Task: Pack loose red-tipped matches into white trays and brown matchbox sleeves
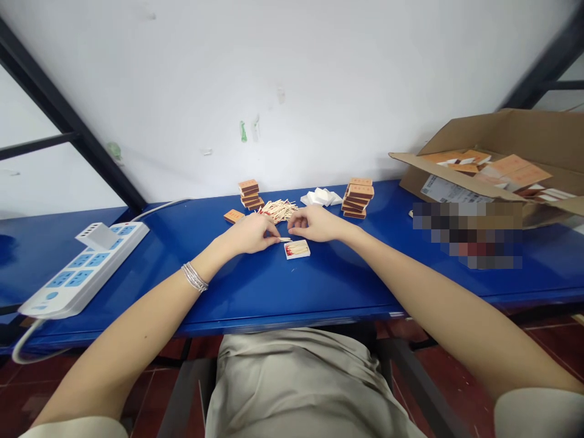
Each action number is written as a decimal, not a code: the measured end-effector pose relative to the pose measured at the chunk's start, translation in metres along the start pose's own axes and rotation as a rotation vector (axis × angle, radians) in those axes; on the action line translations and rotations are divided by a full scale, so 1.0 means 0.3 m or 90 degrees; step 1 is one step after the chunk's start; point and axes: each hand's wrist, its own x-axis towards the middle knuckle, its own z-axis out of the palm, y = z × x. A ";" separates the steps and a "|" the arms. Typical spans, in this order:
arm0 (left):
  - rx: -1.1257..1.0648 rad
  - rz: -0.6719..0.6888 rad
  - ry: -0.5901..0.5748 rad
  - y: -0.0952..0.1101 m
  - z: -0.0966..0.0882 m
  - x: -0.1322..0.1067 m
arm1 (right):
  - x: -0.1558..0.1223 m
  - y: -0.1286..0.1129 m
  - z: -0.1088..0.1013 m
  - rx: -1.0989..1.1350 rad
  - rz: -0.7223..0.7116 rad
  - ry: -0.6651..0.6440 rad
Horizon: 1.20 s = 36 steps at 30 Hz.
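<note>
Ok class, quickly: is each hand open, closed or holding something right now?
Left hand: closed, pinching matchsticks.
Right hand: loosely curled; whether it holds anything cannot be told.

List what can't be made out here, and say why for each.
All in the head view:
Match count at the tips of the left hand: the matches there are too small.
Anything inside the right hand: hidden by its curled fingers.
Whatever the pixelated patch covers: masked.
Right end of the cardboard box: cut off by the picture's edge.
Lettering on the stacked matchboxes: too small.
</note>
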 end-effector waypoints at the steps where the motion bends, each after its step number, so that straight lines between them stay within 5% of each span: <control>1: 0.006 -0.005 0.006 -0.001 0.003 0.002 | 0.006 0.010 0.007 0.008 0.006 -0.004; 8: 0.054 -0.035 0.052 -0.022 0.047 0.023 | 0.031 0.033 0.026 0.022 -0.007 -0.038; 16: 0.052 0.011 0.068 -0.054 0.070 0.031 | 0.048 0.031 0.055 -0.029 -0.026 0.018; 25: -0.007 -0.004 0.120 -0.001 0.047 0.022 | 0.017 -0.019 0.008 -0.069 -0.030 -0.002; 30: -0.027 0.017 0.136 0.060 0.021 0.008 | -0.034 -0.066 -0.063 -0.056 -0.018 -0.064; 36: -0.085 0.035 0.055 0.103 0.003 -0.005 | -0.063 -0.100 -0.098 -0.081 0.017 -0.195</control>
